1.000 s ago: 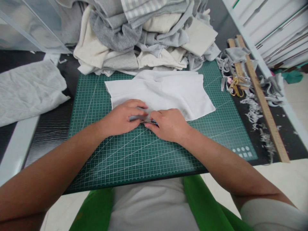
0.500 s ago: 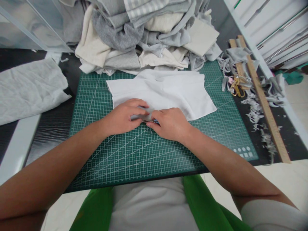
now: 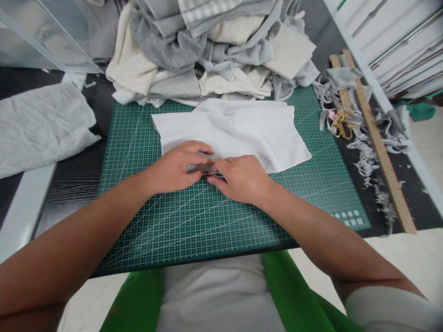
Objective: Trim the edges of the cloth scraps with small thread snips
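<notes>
A white cloth (image 3: 238, 129) lies spread on the green cutting mat (image 3: 194, 230), its near edge under my fingers. My left hand (image 3: 180, 167) holds that near edge, thumb below and fingers bent over the fabric. Just beside it, my right hand (image 3: 240, 179) is closed around a small slim metal tool (image 3: 218, 174) with a bluish part. The tool's thin tip points left, toward my left thumb at the cloth's edge. Most of the tool is hidden in my right fingers, so its exact kind cannot be made out.
A heap of grey and cream fabric (image 3: 166, 46) rises behind the mat. Another pale cloth (image 3: 41, 127) lies at the left. Along the right are a wooden ruler (image 3: 384, 152), gold-handled scissors (image 3: 341, 124) and fabric scraps (image 3: 365, 157). A translucent bin (image 3: 44, 37) stands at the back left.
My right hand and the small metal tool have shifted slightly left along the cloth's edge. The left hand stays nearly where it was, still on the cloth.
</notes>
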`<action>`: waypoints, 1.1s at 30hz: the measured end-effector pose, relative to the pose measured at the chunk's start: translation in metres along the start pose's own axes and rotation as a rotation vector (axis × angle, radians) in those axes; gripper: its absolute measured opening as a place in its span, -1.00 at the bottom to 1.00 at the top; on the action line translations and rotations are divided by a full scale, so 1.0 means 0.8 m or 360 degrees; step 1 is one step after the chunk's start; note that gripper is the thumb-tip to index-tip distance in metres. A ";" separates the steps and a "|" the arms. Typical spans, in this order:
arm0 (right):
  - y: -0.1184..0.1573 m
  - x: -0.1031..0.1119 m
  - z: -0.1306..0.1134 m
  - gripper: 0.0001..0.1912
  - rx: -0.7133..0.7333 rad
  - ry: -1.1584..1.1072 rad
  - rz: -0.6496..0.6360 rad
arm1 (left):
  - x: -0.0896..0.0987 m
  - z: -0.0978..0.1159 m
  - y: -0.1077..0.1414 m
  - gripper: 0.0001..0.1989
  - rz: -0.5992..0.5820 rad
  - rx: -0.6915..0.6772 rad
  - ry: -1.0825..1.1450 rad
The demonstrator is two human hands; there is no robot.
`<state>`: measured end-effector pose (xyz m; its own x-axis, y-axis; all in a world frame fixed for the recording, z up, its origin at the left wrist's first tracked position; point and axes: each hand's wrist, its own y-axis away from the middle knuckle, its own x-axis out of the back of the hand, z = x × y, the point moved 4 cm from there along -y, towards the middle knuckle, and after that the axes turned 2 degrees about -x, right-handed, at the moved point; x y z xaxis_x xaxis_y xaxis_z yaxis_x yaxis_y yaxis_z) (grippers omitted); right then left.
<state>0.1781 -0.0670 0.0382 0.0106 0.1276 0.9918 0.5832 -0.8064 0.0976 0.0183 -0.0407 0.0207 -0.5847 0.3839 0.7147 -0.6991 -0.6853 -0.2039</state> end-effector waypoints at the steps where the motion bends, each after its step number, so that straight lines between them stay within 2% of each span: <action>1: 0.000 0.000 0.000 -0.60 0.0002 -0.0002 0.0001 | 0.001 0.000 0.000 -0.73 -0.0002 -0.0002 0.0010; 8: -0.001 0.000 -0.001 -0.60 0.0001 0.0012 0.0021 | 0.002 -0.007 0.003 -0.66 -0.0044 0.0009 0.0041; 16: -0.005 -0.001 -0.003 -0.61 -0.0020 0.0048 -0.0019 | 0.001 -0.006 0.002 -0.70 -0.0017 0.0015 0.0035; 33: -0.005 0.000 -0.003 -0.60 -0.0028 -0.0001 0.0025 | 0.000 -0.007 0.001 -0.72 -0.0017 -0.0060 0.0003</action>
<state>0.1739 -0.0653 0.0383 0.0201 0.1149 0.9932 0.5686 -0.8184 0.0832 0.0152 -0.0374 0.0166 -0.5782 0.3922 0.7155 -0.7202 -0.6574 -0.2216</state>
